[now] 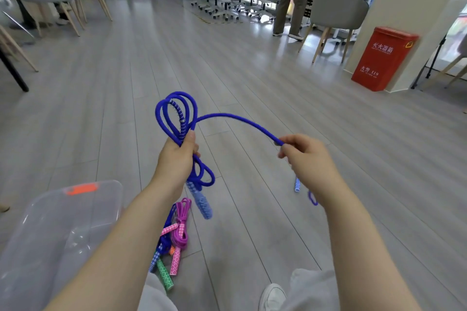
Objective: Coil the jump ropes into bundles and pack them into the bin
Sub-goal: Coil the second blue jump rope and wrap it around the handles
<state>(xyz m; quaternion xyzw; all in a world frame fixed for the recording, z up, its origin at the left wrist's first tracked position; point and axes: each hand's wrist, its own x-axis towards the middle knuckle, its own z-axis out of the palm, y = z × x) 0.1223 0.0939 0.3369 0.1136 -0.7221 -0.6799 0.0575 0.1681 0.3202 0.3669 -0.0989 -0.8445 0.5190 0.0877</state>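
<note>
A: Our left hand (178,156) is clamped round the gathered loops of the blue jump rope (177,113). 3 or so loops fan out above the fist, more hang below it, and 1 patterned blue handle (201,203) dangles under the wrist.

B: And our right hand (307,156), off to the right of that bundle?

A: It pinches the free run of the same rope, fingers curled on the cord, which arches from the bundle across to it.

B: How do we judge it will handle?

A: Light and limp, we think. The cord holds a soft curve yet sags, so the loops could spring loose unless we grip them where they cross. The handles are the stiff parts, so they are good to hold last.

B: What can't we make out?

A: The second handle (297,184) peeks out below the right hand, mostly hidden. The rope's tail behind that forearm is cut off. The clear bin (101,199), left of and below the bundle, is see-through and runs out of view. The other ropes (177,235) lie on the floor under the bundle in a tangle, so we cannot count them.
</note>
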